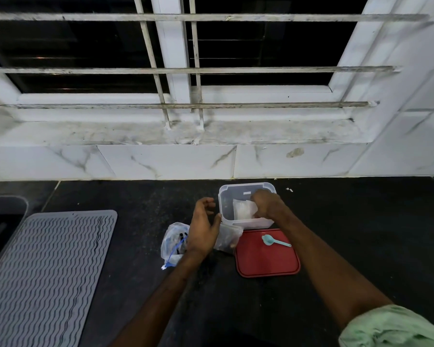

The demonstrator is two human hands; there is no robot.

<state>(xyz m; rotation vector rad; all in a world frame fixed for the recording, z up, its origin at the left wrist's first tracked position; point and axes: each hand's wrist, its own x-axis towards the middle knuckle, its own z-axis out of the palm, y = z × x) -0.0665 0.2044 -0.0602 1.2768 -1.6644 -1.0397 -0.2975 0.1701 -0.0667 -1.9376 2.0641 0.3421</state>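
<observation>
On the black counter below a barred window, I watch through the head camera as a person works at a clear tub standing by the wall tiles. The right hand is down inside the tub, fingers curled onto a white packet that stands against the tub's near wall. The left hand hovers just beside the tub's left corner, fingers loosely curled and holding nothing; I cannot tell whether the thumb touches the rim.

I judge the step to be setting the packet into the tub. The next move, as I read it, calls for letting the packet go and lifting the right hand straight out over the rim, with the left hand steadying the light tub so it does not slide.

A grey ribbed mat lies well apart at the left. The red lid lies flat just in front of the tub, under the right forearm. Two plastic bags sit under and beside the left hand, close enough to be brushed. A small teal spoon rests on the lid and must come off before the lid goes on.
</observation>
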